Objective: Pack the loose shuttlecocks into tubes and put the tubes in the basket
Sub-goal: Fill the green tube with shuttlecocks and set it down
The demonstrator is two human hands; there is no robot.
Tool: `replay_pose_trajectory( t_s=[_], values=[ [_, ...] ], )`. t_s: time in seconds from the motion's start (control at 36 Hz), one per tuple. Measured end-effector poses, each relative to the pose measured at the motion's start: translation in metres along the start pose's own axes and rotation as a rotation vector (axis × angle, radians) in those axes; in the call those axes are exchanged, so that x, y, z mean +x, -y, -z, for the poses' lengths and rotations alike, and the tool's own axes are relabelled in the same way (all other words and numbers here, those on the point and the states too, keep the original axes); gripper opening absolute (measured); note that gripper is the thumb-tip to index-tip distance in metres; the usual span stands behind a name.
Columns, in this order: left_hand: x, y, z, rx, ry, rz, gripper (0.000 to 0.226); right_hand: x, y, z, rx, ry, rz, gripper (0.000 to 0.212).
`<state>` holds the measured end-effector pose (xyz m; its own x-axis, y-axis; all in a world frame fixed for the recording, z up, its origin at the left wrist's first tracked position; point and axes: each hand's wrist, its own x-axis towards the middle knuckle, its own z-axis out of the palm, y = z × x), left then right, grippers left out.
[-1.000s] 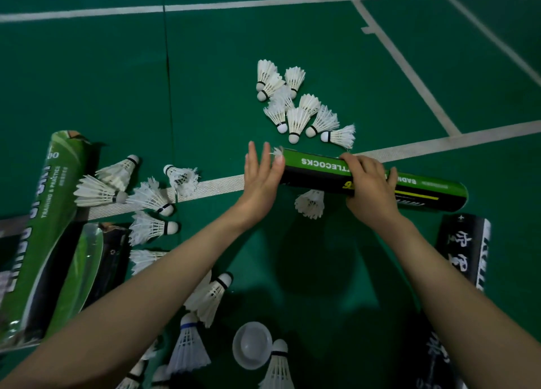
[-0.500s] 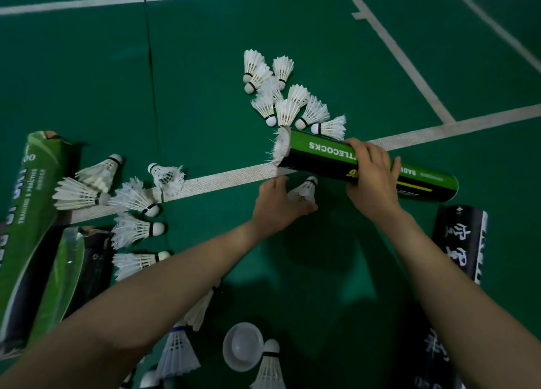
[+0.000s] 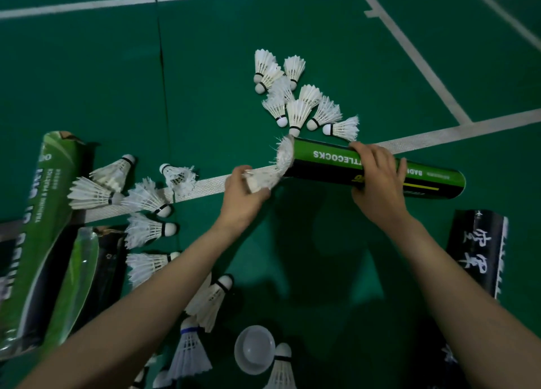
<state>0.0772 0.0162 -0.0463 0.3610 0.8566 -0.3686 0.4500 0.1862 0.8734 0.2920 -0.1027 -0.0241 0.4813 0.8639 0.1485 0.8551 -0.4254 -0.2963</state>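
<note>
A green and black shuttlecock tube [image 3: 328, 161] lies on its side on the green court floor, its open mouth to the left with white feathers [image 3: 284, 154] sticking out of it. My right hand [image 3: 379, 180] grips the tube at its middle. My left hand [image 3: 243, 195] holds a white shuttlecock [image 3: 262, 179] right at the tube's mouth, touching the protruding feathers. Several loose shuttlecocks [image 3: 295, 101] lie in a cluster just beyond the tube. More loose ones [image 3: 140, 195] are scattered at the left and under my left forearm.
Other green tubes [image 3: 44, 221] lie at the left edge, and a black tube with white characters [image 3: 477, 248] at the right. A white tube cap [image 3: 254, 349] rests on the floor near the bottom. White court lines [image 3: 439, 132] cross the floor. No basket is in view.
My left hand left the tube's mouth, picked up the shuttlecock lying below the tube and brought it up to the mouth. My right hand kept its grip on the tube.
</note>
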Motion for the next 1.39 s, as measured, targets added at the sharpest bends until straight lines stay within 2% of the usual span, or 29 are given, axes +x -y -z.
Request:
replay_pose_trajectory(
  t_s=[0.17, 0.36, 0.56, 0.69, 0.81, 1.03, 1.39],
  values=[
    [-0.019, -0.020, 0.039, -0.218, -0.120, -0.092, 0.055, -0.001, 0.010, -0.004, 0.010, 0.037, 0.009, 0.083],
    [-0.032, -0.030, 0.059, -0.202, -0.070, -0.229, 0.064, -0.004, 0.034, -0.007, 0.029, 0.045, 0.046, 0.084],
    [-0.042, -0.028, 0.075, -0.289, -0.072, -0.277, 0.070, -0.011, 0.048, -0.004, 0.030, 0.076, 0.061, 0.083],
    [-0.054, -0.023, 0.075, -0.248, -0.005, -0.315, 0.067, -0.012, 0.061, -0.005, 0.039, 0.059, 0.107, 0.083],
    [-0.056, -0.025, 0.078, -0.159, 0.009, -0.326, 0.074, -0.013, 0.071, -0.006, 0.028, 0.054, 0.164, 0.083],
    [-0.062, -0.030, 0.082, -0.151, 0.037, -0.356, 0.079, -0.014, 0.080, -0.003, 0.042, 0.040, 0.159, 0.083],
    [-0.063, -0.057, 0.076, -0.033, 0.003, -0.399, 0.059, -0.009, 0.095, 0.007, 0.086, 0.000, 0.183, 0.081]
  ],
)
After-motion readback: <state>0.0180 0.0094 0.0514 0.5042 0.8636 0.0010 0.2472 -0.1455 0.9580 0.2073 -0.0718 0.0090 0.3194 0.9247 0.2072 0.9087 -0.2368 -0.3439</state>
